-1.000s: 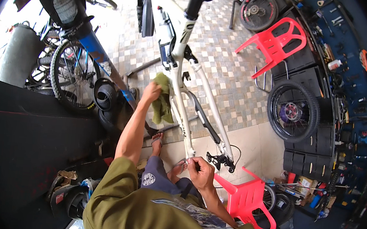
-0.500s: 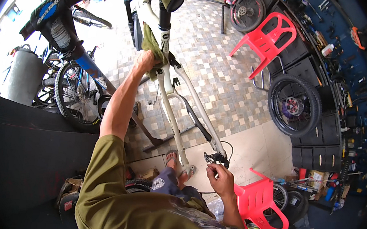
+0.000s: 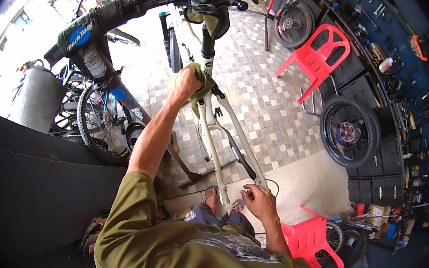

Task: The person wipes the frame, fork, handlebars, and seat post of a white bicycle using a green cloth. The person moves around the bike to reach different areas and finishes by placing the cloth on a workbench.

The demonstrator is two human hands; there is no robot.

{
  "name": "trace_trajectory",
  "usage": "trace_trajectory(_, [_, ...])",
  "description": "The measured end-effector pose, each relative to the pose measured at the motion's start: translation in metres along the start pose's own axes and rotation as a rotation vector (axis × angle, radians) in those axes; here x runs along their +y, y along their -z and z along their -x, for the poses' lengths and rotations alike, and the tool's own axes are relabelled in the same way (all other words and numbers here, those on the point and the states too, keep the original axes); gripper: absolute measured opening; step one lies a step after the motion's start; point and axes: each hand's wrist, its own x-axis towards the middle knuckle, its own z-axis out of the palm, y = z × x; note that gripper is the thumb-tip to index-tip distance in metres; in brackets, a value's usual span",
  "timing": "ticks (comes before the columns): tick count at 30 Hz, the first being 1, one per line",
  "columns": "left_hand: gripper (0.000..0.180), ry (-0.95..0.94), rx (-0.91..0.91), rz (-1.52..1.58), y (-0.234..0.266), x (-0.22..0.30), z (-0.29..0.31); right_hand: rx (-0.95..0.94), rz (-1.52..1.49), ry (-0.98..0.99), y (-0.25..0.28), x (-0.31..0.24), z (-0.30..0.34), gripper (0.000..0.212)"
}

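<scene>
A pale bicycle frame (image 3: 208,114) hangs from a repair stand (image 3: 90,52), its two rear stays reaching toward me. My left hand (image 3: 187,84) is closed round a green cloth (image 3: 208,84) and presses it on the frame just below the black seatpost (image 3: 208,44). Part of the cloth dangles under my fingers. My right hand (image 3: 261,203) is at the near end of the right stay, its fingers curled together. That hand hides most of the black derailleur there, and what its fingertips grip, if anything, cannot be made out.
A bicycle (image 3: 103,118) stands on the left beside a grey drum (image 3: 37,99). On the right are a red plastic chair (image 3: 318,53), a loose wheel (image 3: 350,132) and a tool wall (image 3: 424,97). Another red chair (image 3: 310,241) stands close to my right arm.
The scene has shifted down and right in view. Under my left hand the cloth is more bunched up. My right hand has come up against the stay's end and now covers the derailleur.
</scene>
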Motion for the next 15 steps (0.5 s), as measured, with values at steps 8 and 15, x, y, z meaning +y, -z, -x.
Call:
trace_trajectory(8, [0.035, 0.073, 0.066, -0.114, -0.036, -0.032, 0.021, -0.005, 0.063, 0.005, 0.011, 0.001, 0.006, 0.028])
trace_trajectory(15, [0.038, 0.508, 0.265, 0.232, 0.011, -0.021, 0.086, -0.059, 0.033, -0.033, 0.048, 0.042, 0.024, 0.030])
